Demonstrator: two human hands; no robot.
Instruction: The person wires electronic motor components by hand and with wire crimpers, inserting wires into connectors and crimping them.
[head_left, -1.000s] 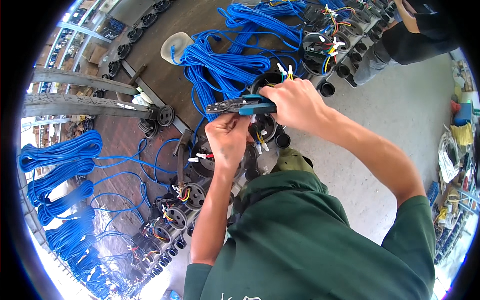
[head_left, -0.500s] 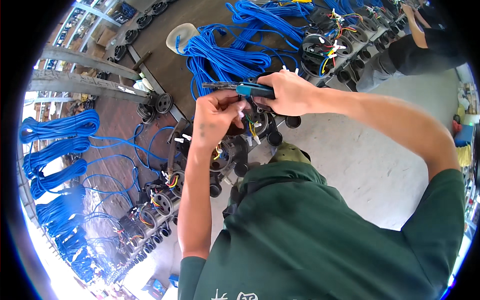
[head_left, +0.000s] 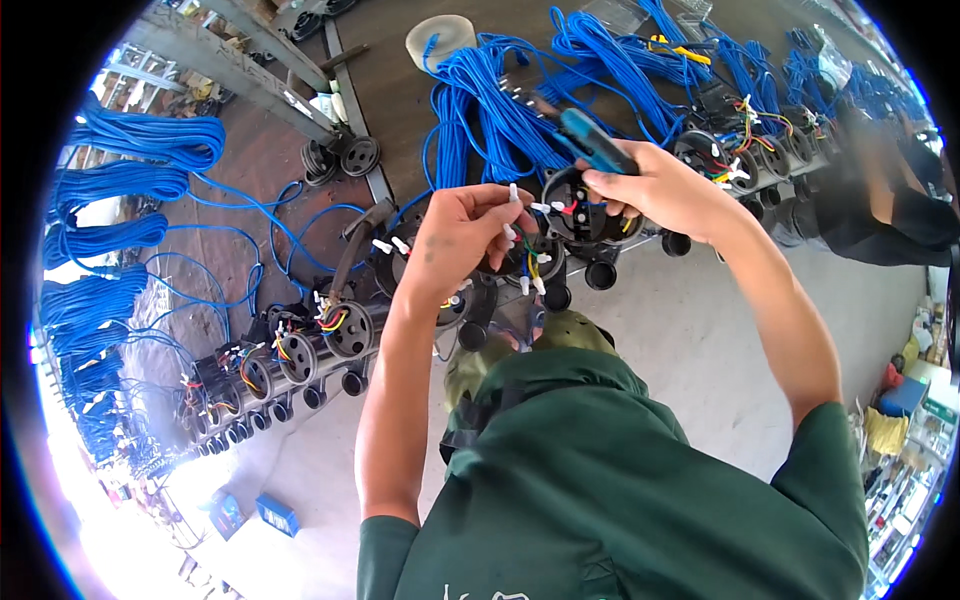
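My left hand (head_left: 452, 238) is closed in a pinch on a small white wire cap (head_left: 514, 194). It sits over a round black housing (head_left: 553, 268) with yellow and green wires ending in white caps (head_left: 537, 284). My right hand (head_left: 668, 192) is wrapped round pliers with teal-and-black handles (head_left: 594, 143). The jaws point up and left, blurred, apart from the left hand. Just below the pliers is another open black housing (head_left: 583, 228), with a terminal block and a red wire inside. The fingertips of my left hand partly hide the wires they touch.
Coiled blue cables (head_left: 490, 110) lie on the bench behind the housings, beside a translucent round tub (head_left: 441, 42). A row of similar housings (head_left: 348, 328) runs along the bench edge. More blue coils (head_left: 150, 140) are at left. Another person (head_left: 880, 200) works at right.
The pliers have moved away from my left hand to the right, and their jaws have tilted upward. My left hand keeps its pinch. The whole view has shifted.
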